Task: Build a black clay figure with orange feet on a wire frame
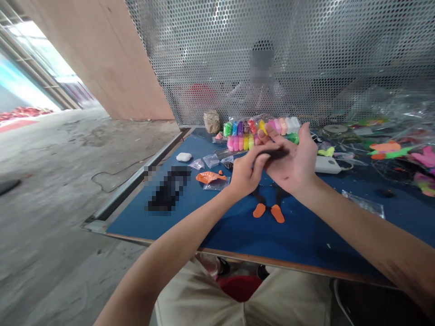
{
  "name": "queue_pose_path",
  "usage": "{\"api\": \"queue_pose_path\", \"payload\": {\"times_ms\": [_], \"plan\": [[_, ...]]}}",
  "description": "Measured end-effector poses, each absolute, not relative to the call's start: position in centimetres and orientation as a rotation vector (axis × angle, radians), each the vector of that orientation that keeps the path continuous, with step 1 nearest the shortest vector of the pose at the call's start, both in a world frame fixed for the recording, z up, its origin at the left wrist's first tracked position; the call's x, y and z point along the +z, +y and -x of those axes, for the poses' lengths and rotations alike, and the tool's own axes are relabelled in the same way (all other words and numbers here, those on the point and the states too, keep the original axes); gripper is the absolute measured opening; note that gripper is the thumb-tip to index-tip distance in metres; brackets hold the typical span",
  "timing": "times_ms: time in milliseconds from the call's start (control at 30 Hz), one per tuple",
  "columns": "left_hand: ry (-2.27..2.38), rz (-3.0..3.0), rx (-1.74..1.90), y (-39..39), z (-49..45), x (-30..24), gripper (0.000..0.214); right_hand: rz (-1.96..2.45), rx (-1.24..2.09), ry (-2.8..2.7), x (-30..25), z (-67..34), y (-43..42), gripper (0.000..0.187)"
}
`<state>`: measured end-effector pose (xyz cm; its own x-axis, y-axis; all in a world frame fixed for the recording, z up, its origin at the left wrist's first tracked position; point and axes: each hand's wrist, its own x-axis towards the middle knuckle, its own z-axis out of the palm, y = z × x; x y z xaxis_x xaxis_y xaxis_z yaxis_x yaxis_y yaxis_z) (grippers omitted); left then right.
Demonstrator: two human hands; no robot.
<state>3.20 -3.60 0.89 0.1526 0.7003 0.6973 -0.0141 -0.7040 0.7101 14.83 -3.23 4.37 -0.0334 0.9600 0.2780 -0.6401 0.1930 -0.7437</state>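
Observation:
Above the blue table, my right hand (292, 163) is turned palm up, its thumb raised and fingers spread. My left hand (247, 170) lies against that palm, thumb and fingers curled toward each other. A dark patch shows between the left fingertips and the right palm; whether it is black clay or shadow I cannot make out. Below the hands lies a black shape with two orange, foot-like clay pieces (268, 212), its upper part hidden by my hands. To the left, a lump of orange clay (209, 177) sits on a clear plastic bag (216, 184).
Packs of coloured clay (240, 136) line the back, below a perforated metal panel (210, 54). A white case (184, 157) and a pixelated dark object (170, 188) lie left. On the right are a white power strip (326, 165), clear wrappers (363, 203) and bright clay pieces (390, 149).

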Motion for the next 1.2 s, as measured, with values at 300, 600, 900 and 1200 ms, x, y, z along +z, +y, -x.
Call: {"api": "queue_pose_path", "payload": {"times_ms": [300, 600, 900, 1200], "plan": [[0.356, -2.381, 1.889, -2.7, -2.7, 1.0, 0.038, 0.467, 1.504, -0.918, 5.3, -16.0, -2.8, 0.072], [0.292, -2.617, 1.663, -3.3, -4.1, -0.6, 0.045, 0.605, 1.232, -1.207, 5.1, -17.3, -1.3, 0.075], [0.076, -2.817, 1.449, -1.8, -2.8, -0.3, 0.049, 0.574, 1.193, -1.266, 6.0, -18.3, -1.8, 0.074], [0.151, -2.932, 1.517, -3.1, -2.7, 0.5, 0.054, 0.490, 1.396, -1.070, 6.3, -17.8, -1.7, 0.069]]}}
